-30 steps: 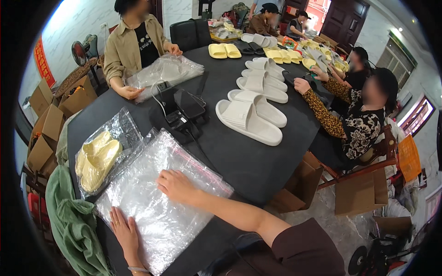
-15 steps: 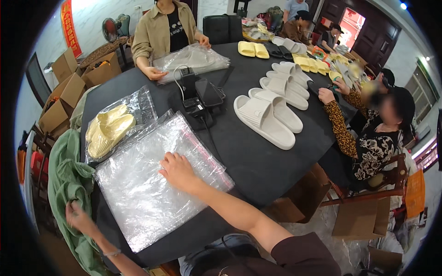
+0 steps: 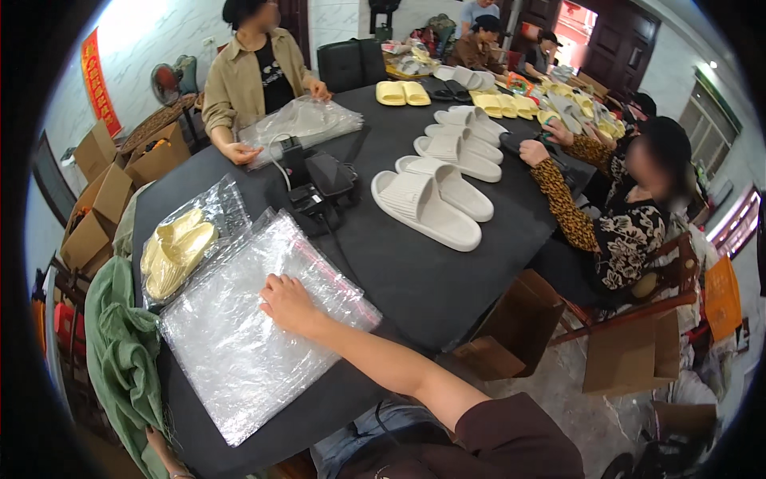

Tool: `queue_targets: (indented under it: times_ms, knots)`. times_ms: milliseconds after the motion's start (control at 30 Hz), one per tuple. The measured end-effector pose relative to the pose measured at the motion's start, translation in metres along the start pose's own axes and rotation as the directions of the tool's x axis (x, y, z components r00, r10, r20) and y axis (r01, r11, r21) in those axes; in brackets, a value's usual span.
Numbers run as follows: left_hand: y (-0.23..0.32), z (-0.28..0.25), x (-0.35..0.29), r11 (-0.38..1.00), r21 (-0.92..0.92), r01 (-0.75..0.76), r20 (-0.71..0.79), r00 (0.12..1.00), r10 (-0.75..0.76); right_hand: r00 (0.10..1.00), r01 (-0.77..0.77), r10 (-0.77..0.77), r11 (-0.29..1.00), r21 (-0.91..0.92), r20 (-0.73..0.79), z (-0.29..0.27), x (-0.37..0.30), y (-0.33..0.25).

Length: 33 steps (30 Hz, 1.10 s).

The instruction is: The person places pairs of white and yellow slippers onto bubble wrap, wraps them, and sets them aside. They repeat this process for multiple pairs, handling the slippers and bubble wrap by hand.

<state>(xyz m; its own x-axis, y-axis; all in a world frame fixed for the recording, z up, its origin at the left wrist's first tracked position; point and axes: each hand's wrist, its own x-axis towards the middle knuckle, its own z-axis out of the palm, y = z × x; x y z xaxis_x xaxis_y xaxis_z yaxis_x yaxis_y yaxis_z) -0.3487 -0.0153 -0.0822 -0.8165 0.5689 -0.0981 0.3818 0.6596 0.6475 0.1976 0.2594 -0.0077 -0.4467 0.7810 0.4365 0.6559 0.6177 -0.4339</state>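
Observation:
Fingers slightly bent and apart, my right hand (image 3: 287, 305) rests on top of a stack of clear plastic bags (image 3: 239, 371) at the table's near left. A pink strip runs along the stack's right edge. My left hand (image 3: 156, 441) is low at the left, beside a hanging green cloth (image 3: 120, 343); its fingers are hidden behind the cloth. Just beyond the stack lies a pair of yellow slippers (image 3: 179, 249) inside a clear bag. Pairs of off-white slippers (image 3: 431, 209) stand in a row to the right of the stack.
A charger with a cable (image 3: 307, 195) sits mid-table. Across it, a person (image 3: 251, 76) handles clear bags (image 3: 307, 120). Another person (image 3: 630, 191) sits at the right. Yellow slippers (image 3: 403, 93) stand farther back. Cardboard boxes (image 3: 100, 211) line the left; another box (image 3: 519, 323) is at the right.
My left hand has dropped lower and gone mostly behind the green cloth. My right hand stays on the bag stack. The whole view has shifted a little.

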Motion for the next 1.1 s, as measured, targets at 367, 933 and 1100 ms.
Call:
queue_targets:
  times_ms: [367, 933, 1100]
  knots:
    - [0.014, 0.027, 0.003, 0.801, -0.569, -0.185, -0.123, 0.983, 0.139, 0.972, 0.234, -0.228, 0.968, -0.095, 0.061, 0.005, 0.005, 0.01]
    - [-0.088, 0.056, -0.287, 0.991, -0.125, -0.046, -0.582, 0.812, -0.035, 0.979, 0.094, -0.106, 0.993, 0.07, 0.177, 0.001, 0.012, -0.008]
    - [-0.08, 0.066, -0.333, 1.0, 0.001, 0.028, -0.618, 0.786, -0.022, 0.974, 0.097, -0.099, 0.995, 0.02, 0.205, 0.005, 0.011, -0.005]
